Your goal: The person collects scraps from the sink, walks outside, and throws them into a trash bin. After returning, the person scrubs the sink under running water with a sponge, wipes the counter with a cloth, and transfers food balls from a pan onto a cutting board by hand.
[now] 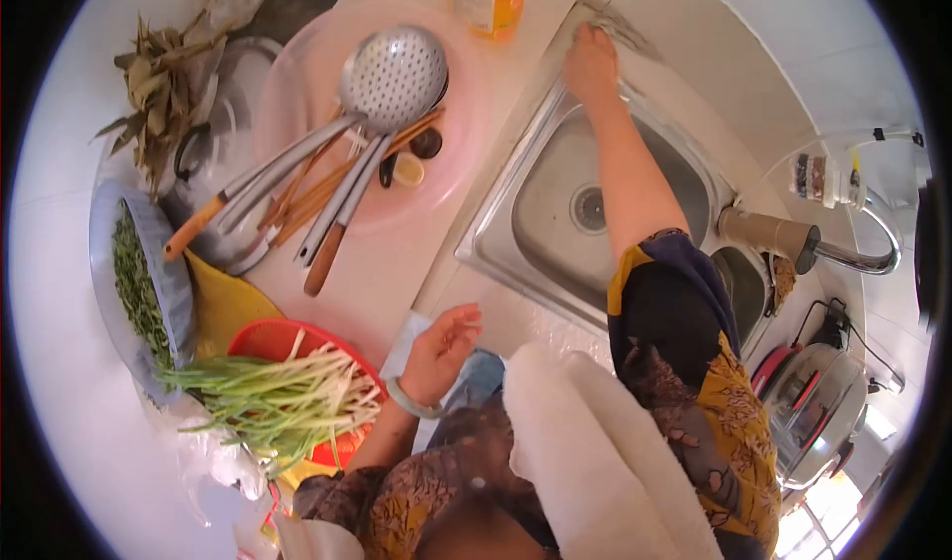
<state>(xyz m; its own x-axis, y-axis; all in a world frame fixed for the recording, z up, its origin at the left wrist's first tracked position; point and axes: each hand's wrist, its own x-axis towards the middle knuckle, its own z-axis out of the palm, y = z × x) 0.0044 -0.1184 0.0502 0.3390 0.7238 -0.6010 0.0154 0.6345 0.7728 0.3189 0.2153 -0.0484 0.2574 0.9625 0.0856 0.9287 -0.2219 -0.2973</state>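
My right hand (pixel 592 62) reaches past the far edge of the steel sink (pixel 555 183), fingers bent over a greyish cloth-like item (pixel 625 34) on the counter; whether it grips this is unclear. My left hand (pixel 443 352), with a bracelet at the wrist, hovers near the counter's front edge, fingers loosely curled apart and nothing in them. Left of it, green onions (pixel 288 396) lie across a red basket (pixel 248 334). A pink tray (pixel 466 163) holds a perforated ladle (pixel 395 76), chopsticks (pixel 317 193) and other utensils. A white towel (pixel 605 451) hangs in front of my body.
An orange bottle (pixel 486 0) stands beyond the pink tray. The faucet (pixel 883 238) rises at the right, near a brown cylinder (pixel 769 238). Dried leaves (pixel 159 89) and a bluish bowl of greens (pixel 164 262) are at the left. Lids (pixel 818 411) stand at the lower right.
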